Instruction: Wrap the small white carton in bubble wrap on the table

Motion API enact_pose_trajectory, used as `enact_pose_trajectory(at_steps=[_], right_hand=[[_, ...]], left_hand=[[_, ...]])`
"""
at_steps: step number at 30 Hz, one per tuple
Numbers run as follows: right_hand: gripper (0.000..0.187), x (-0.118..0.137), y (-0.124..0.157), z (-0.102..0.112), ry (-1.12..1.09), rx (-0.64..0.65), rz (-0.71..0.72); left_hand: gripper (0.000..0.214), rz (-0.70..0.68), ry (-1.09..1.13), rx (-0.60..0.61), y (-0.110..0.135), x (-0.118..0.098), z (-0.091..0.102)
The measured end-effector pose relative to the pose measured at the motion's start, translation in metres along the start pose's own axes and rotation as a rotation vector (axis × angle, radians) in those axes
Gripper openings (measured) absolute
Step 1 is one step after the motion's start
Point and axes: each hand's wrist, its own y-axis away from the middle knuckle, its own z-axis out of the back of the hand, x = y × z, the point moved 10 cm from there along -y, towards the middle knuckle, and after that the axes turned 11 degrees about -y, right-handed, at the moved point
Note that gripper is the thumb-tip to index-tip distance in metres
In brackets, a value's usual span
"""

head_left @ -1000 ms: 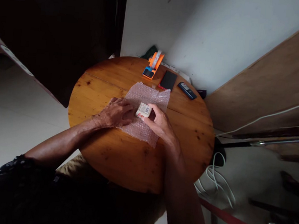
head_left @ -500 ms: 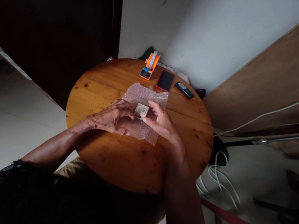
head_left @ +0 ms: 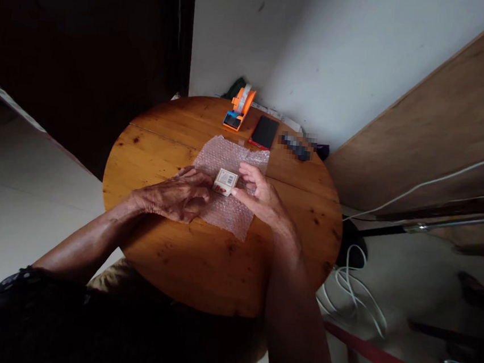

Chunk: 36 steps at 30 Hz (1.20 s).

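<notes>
A pale wall (head_left: 324, 41) rose behind the round wooden tabletop (head_left: 199, 274), and a sheet of bubble wrap (head_left: 216, 153) lay across the middle of the wood. The left hand (head_left: 176, 195) rested low over the sheet's left side, its fingers bent; whether they were pressed together or gripping the wrap could not be told. The right hand (head_left: 264, 198) was over the right side, fingers spread and thumb apart from them. Near the far edge stood an orange tape dispenser (head_left: 236, 112), beside a dark, red-edged slab (head_left: 264, 132) and a pixelated dark object (head_left: 297, 147). Smallest was the pale printed box (head_left: 226, 181), on the wrap between both hands, the right thumb at its corner.
</notes>
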Motion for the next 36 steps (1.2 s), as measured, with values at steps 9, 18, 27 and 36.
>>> enact_pose_trajectory(at_steps=[9,18,27,36], right_hand=[[0.056,0.008,0.001,0.002,-0.036,-0.028,0.002],[0.050,0.024,0.007,0.012,-0.146,0.015,-0.007],[0.014,-0.004,-0.005,0.013,-0.052,-0.180,-0.046],[0.020,-0.018,-0.003,0.008,-0.213,-0.162,-0.187]], left_hand=[[0.012,0.001,0.123,-0.161,-0.005,-0.004,0.018],[0.019,0.204,-0.024,-0.240,-0.011,0.011,0.033],[0.023,0.482,0.075,-0.183,-0.041,0.052,0.032],[0.022,0.410,0.594,-0.157,-0.051,0.056,-0.013]])
